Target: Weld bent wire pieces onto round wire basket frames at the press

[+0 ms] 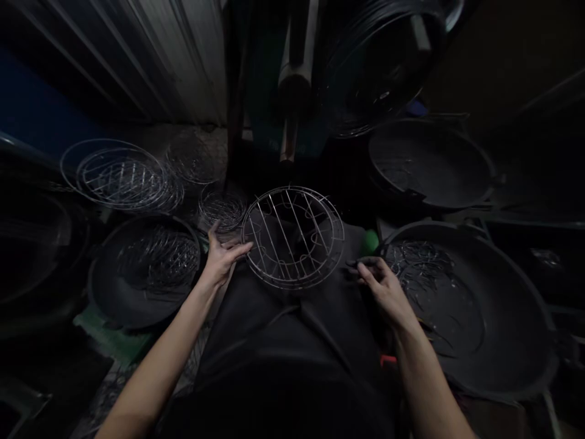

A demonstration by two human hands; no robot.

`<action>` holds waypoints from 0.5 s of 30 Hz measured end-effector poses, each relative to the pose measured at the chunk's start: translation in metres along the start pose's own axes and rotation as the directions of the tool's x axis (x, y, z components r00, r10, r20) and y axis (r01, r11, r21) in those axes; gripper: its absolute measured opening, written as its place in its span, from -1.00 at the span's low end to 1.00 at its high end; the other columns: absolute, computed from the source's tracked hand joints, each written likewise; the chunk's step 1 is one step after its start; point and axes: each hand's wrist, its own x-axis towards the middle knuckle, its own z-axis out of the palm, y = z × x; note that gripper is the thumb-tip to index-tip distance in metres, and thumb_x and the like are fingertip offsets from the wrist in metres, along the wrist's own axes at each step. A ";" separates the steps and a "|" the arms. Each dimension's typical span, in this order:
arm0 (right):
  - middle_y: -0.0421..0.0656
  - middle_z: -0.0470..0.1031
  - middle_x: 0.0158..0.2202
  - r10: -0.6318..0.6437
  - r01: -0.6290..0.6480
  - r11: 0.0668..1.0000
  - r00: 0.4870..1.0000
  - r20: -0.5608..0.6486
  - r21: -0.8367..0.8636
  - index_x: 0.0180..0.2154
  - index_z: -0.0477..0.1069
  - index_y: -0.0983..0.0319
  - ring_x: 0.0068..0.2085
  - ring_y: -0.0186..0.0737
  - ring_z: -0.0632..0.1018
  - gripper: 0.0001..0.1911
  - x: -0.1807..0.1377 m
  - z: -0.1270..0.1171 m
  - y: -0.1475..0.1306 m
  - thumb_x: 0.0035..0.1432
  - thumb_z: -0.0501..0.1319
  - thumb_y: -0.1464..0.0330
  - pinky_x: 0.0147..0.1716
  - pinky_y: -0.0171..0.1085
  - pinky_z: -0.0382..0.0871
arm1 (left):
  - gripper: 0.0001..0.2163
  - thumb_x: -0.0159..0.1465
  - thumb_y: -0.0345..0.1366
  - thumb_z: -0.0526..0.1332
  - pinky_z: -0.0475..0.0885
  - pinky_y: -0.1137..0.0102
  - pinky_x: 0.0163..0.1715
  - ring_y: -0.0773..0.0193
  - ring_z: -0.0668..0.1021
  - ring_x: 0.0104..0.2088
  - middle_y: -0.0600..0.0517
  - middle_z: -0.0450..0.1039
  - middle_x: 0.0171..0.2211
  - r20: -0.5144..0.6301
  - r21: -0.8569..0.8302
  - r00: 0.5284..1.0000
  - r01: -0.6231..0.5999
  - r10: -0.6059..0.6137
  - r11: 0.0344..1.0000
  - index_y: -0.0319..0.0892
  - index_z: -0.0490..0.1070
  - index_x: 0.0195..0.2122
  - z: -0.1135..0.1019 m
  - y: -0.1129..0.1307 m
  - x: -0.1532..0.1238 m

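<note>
A round wire rack with parallel bars and small curved wire pieces around its ring is held up in front of my lap. My left hand grips its left rim, thumb on the near side. To the right of the rack and apart from it is my right hand, with thumb and fingers pinched together. Whatever may be between those fingertips is too dark to make out. Close beside that hand stands a wide dark basin with many small bent wire pieces in it.
Ahead of the rack, a machine's metal rod points down. More wire racks are piled at the left, above a basin of wire parts. Another basin sits at the back right, below a large wire coil.
</note>
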 end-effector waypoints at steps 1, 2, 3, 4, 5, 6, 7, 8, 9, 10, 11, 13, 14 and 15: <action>-0.12 0.46 -0.26 0.001 -0.001 1.000 1.000 0.007 0.006 -0.27 0.28 0.18 -0.19 -0.17 0.51 -0.52 -0.005 0.004 0.002 -0.07 0.27 -0.04 -0.23 -0.26 0.38 | 0.03 -0.16 -0.31 0.47 0.48 0.26 -0.17 0.33 0.58 -0.34 0.07 0.44 -0.30 -0.017 -0.003 1.000 0.001 -0.001 1.000 0.04 -0.24 0.21 0.001 -0.003 -0.002; -0.12 0.46 -0.25 -0.001 0.001 1.000 1.000 0.011 0.012 -0.26 0.27 0.17 -0.18 -0.17 0.51 -0.52 -0.009 0.008 0.004 -0.05 0.27 -0.03 -0.21 -0.25 0.38 | 0.02 -0.15 -0.29 0.46 0.48 0.27 -0.18 0.33 0.58 -0.34 0.07 0.44 -0.30 -0.029 -0.002 1.000 0.000 0.000 1.000 0.04 -0.24 0.21 0.002 -0.005 -0.004; -0.12 0.46 -0.24 -0.002 0.002 1.000 1.000 0.014 0.019 -0.25 0.26 0.17 -0.18 -0.18 0.51 -0.52 -0.012 0.012 0.004 -0.04 0.26 -0.03 -0.19 -0.24 0.38 | 0.01 -0.13 -0.28 0.45 0.48 0.28 -0.19 0.33 0.58 -0.33 0.07 0.44 -0.30 -0.036 0.003 0.999 -0.001 0.001 1.000 0.04 -0.25 0.21 0.002 -0.007 -0.006; -0.12 0.45 -0.24 -0.006 0.006 1.000 1.000 0.012 0.026 -0.24 0.25 0.16 -0.18 -0.18 0.51 -0.52 -0.013 0.015 0.004 -0.04 0.26 -0.04 -0.18 -0.23 0.38 | -0.01 -0.12 -0.27 0.44 0.49 0.28 -0.19 0.32 0.58 -0.32 0.07 0.44 -0.29 -0.035 0.010 0.999 -0.002 0.002 1.000 0.04 -0.25 0.20 0.002 -0.009 -0.007; -0.13 0.45 -0.24 -0.013 0.013 0.999 1.000 0.003 0.031 -0.24 0.24 0.16 -0.19 -0.18 0.51 -0.51 -0.014 0.018 0.003 -0.04 0.25 -0.04 -0.17 -0.22 0.39 | -0.02 -0.11 -0.27 0.44 0.49 0.28 -0.19 0.32 0.57 -0.31 0.07 0.44 -0.29 -0.031 0.016 1.000 -0.003 0.004 1.000 0.05 -0.25 0.20 0.002 -0.010 -0.007; -0.13 0.44 -0.24 -0.024 0.025 0.999 1.000 -0.013 0.034 -0.24 0.23 0.15 -0.19 -0.18 0.50 -0.51 -0.013 0.020 0.002 -0.04 0.24 -0.06 -0.17 -0.22 0.39 | -0.02 -0.11 -0.27 0.44 0.49 0.27 -0.19 0.32 0.57 -0.31 0.08 0.43 -0.28 -0.029 0.023 1.000 -0.007 0.007 1.000 0.05 -0.25 0.20 0.002 -0.011 -0.007; -0.13 0.43 -0.25 -0.041 0.042 0.999 0.999 -0.035 0.033 -0.24 0.22 0.15 -0.19 -0.18 0.50 -0.50 -0.012 0.022 0.000 -0.05 0.24 -0.07 -0.18 -0.22 0.40 | -0.03 -0.11 -0.27 0.44 0.49 0.27 -0.19 0.32 0.57 -0.30 0.08 0.42 -0.28 -0.029 0.030 1.000 -0.012 0.013 0.999 0.06 -0.24 0.19 0.001 -0.012 -0.007; -0.13 0.41 -0.24 -0.060 0.061 0.998 0.997 -0.055 0.029 -0.24 0.21 0.15 -0.18 -0.18 0.49 -0.49 -0.009 0.024 -0.002 -0.05 0.23 -0.08 -0.18 -0.22 0.41 | -0.03 -0.11 -0.27 0.44 0.49 0.27 -0.18 0.32 0.57 -0.29 0.08 0.42 -0.27 -0.031 0.036 0.999 -0.020 0.021 0.999 0.07 -0.23 0.19 0.001 -0.013 -0.006; -0.12 0.40 -0.22 -0.078 0.080 0.997 0.995 -0.067 0.025 -0.23 0.20 0.15 -0.17 -0.18 0.48 -0.48 -0.007 0.027 -0.004 -0.05 0.23 -0.08 -0.18 -0.22 0.41 | -0.03 -0.11 -0.27 0.44 0.49 0.27 -0.18 0.32 0.56 -0.28 0.08 0.41 -0.27 -0.037 0.041 0.999 -0.029 0.031 0.999 0.07 -0.22 0.19 0.002 -0.014 -0.006; -0.11 0.40 -0.20 -0.092 0.093 0.995 0.994 -0.067 0.024 -0.22 0.19 0.15 -0.15 -0.17 0.47 -0.46 -0.005 0.029 -0.006 -0.06 0.23 -0.08 -0.16 -0.22 0.41 | -0.03 -0.12 -0.27 0.45 0.48 0.26 -0.17 0.32 0.56 -0.27 0.08 0.40 -0.26 -0.043 0.042 0.998 -0.037 0.039 0.998 0.08 -0.22 0.19 0.003 -0.015 -0.006; -0.10 0.39 -0.18 -0.096 0.097 0.995 0.994 -0.055 0.028 -0.20 0.17 0.15 -0.13 -0.16 0.47 -0.45 -0.003 0.031 -0.008 -0.06 0.24 -0.08 -0.14 -0.21 0.41 | -0.02 -0.13 -0.28 0.45 0.48 0.25 -0.16 0.32 0.56 -0.26 0.08 0.39 -0.26 -0.053 0.039 0.998 -0.043 0.045 0.998 0.09 -0.22 0.19 0.005 -0.016 -0.007; -0.09 0.41 -0.16 -0.074 0.075 0.996 0.997 -0.017 0.044 -0.16 0.13 0.14 -0.10 -0.15 0.48 -0.40 -0.001 0.036 -0.012 -0.10 0.29 -0.04 -0.09 -0.18 0.40 | 0.01 -0.16 -0.27 0.47 0.47 0.23 -0.13 0.32 0.55 -0.27 0.09 0.37 -0.27 -0.080 0.023 0.995 -0.050 0.052 0.998 0.08 -0.23 0.19 0.011 -0.018 -0.013; -0.08 0.41 -0.16 -0.054 0.054 0.997 0.999 -0.002 0.054 -0.14 0.11 0.14 -0.09 -0.13 0.48 -0.37 -0.001 0.038 -0.014 -0.12 0.31 -0.03 -0.07 -0.16 0.40 | 0.02 -0.17 -0.27 0.47 0.46 0.22 -0.12 0.32 0.55 -0.28 0.09 0.36 -0.27 -0.096 0.016 0.994 -0.054 0.055 0.998 0.07 -0.23 0.19 0.015 -0.018 -0.019; -0.08 0.42 -0.14 -0.032 0.031 0.998 0.999 0.004 0.062 -0.13 0.09 0.13 -0.08 -0.11 0.49 -0.34 -0.001 0.038 -0.016 -0.15 0.34 -0.01 -0.05 -0.15 0.40 | 0.03 -0.18 -0.26 0.48 0.45 0.21 -0.10 0.32 0.55 -0.28 0.08 0.36 -0.26 -0.116 0.014 0.992 -0.057 0.058 0.998 0.05 -0.23 0.19 0.019 -0.018 -0.027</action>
